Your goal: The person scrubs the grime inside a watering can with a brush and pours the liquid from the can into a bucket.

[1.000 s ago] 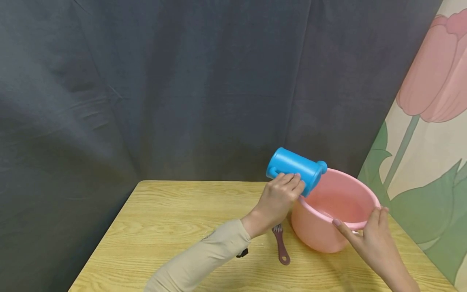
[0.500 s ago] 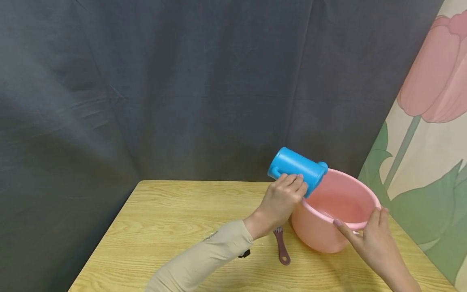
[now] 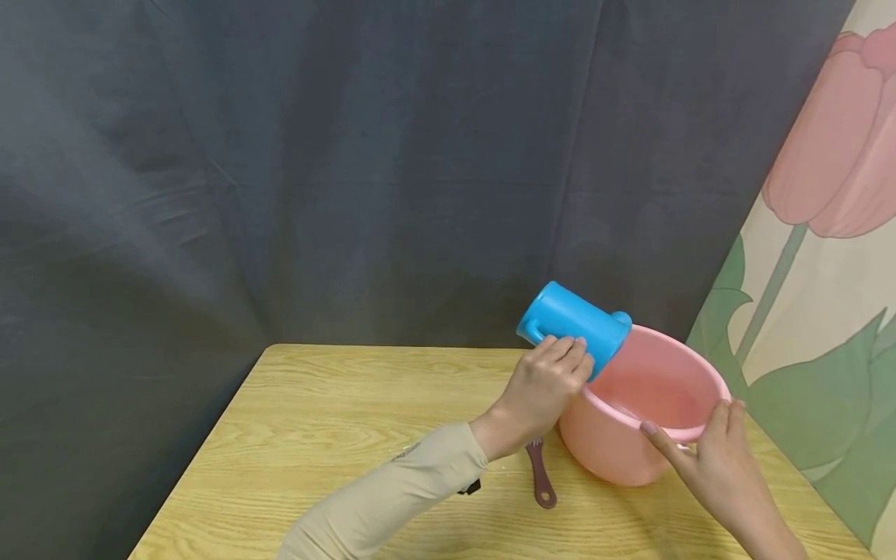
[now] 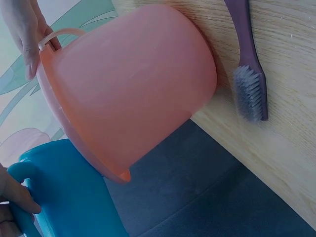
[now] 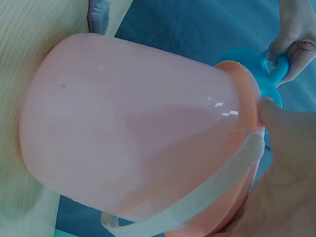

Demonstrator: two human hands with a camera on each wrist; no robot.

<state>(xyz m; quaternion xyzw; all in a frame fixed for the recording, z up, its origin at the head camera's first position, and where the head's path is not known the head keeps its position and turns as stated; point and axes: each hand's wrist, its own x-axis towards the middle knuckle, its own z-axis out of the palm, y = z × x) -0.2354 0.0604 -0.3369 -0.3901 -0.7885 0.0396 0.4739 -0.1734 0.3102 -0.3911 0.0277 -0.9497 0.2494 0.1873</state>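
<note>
My left hand grips the handle of a blue plastic jug. The jug is tilted, its mouth end down over the left rim of a pink bucket. In the left wrist view, curled fingers pass through the handle of the jug. My right hand holds the bucket's near right rim, with the thumb on the near side and the fingers farther round. A pale bail handle hangs along the bucket's outside in the right wrist view. The bucket stands upright on the table.
A scrub brush with a purple handle and grey bristles lies on the wooden table, just left of the bucket. A dark curtain hangs behind. Along the right runs a wall painted with a tulip.
My left hand has shifted slightly right, and the jug tips a little further down over the bucket. The right hand and the bucket stay put.
</note>
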